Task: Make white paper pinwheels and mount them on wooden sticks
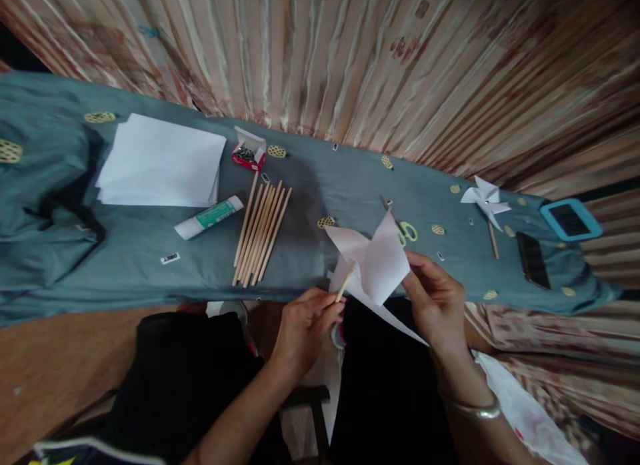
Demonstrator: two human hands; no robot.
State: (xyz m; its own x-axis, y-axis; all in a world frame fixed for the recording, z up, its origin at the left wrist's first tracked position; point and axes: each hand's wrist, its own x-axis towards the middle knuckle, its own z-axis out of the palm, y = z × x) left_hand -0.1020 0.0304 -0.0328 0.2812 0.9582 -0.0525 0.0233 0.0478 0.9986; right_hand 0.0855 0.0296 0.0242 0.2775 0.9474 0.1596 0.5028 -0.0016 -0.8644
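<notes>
Here the left hand [305, 325] pinches a thin wooden stick [345, 283] with closed fingers, while the right hand [437, 305] grips one folded white paper pinwheel [375, 265] at the near edge of the grey-blue cloth table [320, 191]. One finished white pinwheel [485, 201] lies far right.

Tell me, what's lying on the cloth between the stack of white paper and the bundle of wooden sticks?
A glue stick lies there, between the paper stack and the wooden sticks, as the head view shows. A small red box of clips sits farther back.
</notes>
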